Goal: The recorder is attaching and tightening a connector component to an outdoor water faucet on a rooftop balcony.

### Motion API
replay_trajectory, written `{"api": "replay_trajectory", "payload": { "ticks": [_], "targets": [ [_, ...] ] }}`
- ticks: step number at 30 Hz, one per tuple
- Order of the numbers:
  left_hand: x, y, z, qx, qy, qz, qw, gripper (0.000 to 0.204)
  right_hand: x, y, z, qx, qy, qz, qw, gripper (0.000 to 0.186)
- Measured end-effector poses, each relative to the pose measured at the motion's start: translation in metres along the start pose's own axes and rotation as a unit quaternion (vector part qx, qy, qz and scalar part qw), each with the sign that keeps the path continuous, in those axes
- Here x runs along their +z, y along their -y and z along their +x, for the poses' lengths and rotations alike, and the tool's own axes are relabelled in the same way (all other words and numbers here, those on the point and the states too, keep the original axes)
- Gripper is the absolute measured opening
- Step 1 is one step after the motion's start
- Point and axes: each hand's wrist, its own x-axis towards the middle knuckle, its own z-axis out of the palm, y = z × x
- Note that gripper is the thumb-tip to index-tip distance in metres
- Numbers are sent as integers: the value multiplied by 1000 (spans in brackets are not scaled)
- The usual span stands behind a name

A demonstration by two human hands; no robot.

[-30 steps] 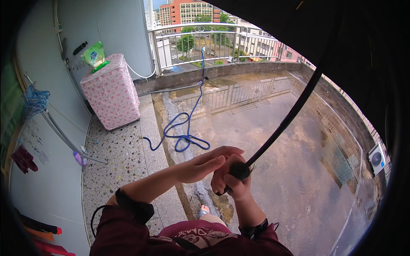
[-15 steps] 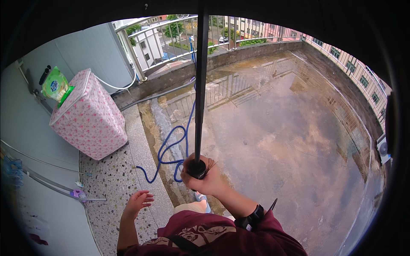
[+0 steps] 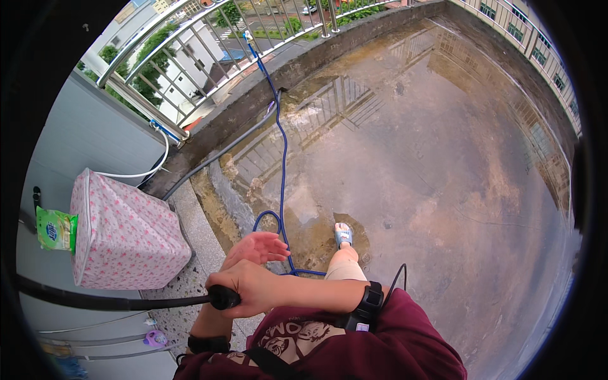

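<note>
My right hand (image 3: 253, 288) is closed round the black handle of an umbrella (image 3: 114, 301). Its dark shaft runs off to the left, close to level, and the canopy is out of sight or lost in the dark rim. Just beyond that fist, my left hand (image 3: 256, 248) is open with nothing in it, palm up and fingers stretched to the right. My left forearm passes behind the right hand and is partly hidden by it. A blue hose (image 3: 283, 164) lies looped on the wet floor past my hands.
A washing-machine-shaped box under a pink floral cover (image 3: 133, 234) stands at left, a green packet (image 3: 56, 229) on it. A grey pipe (image 3: 221, 152) runs to the low wall (image 3: 304, 63) under a metal railing (image 3: 190, 57). My sandaled foot (image 3: 342, 234) is on wet concrete.
The umbrella has swung from upright to lying over leftward, still in my right hand. My left hand has risen beside the right. A foot has stepped forward onto the wet floor, and the view has shifted.
</note>
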Motion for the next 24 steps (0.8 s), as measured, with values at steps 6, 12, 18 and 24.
{"api": "replay_trajectory", "payload": {
  "ticks": [6,12,18,24],
  "targets": [
    [-127,-141,222,66,-65,17,996,51,-204,-142,171,-38,109,28,993,28],
    [-282,-283,388,127,-81,-111,982,53,-384,-282,377,-144,181,-37,972,28],
    [-476,-518,532,4,-163,-83,983,37,-523,-441,618,-169,119,-132,969,25],
    [-657,-674,671,-129,-203,256,936,21,-655,-580,800,-142,159,-298,930,23]
  ]
}}
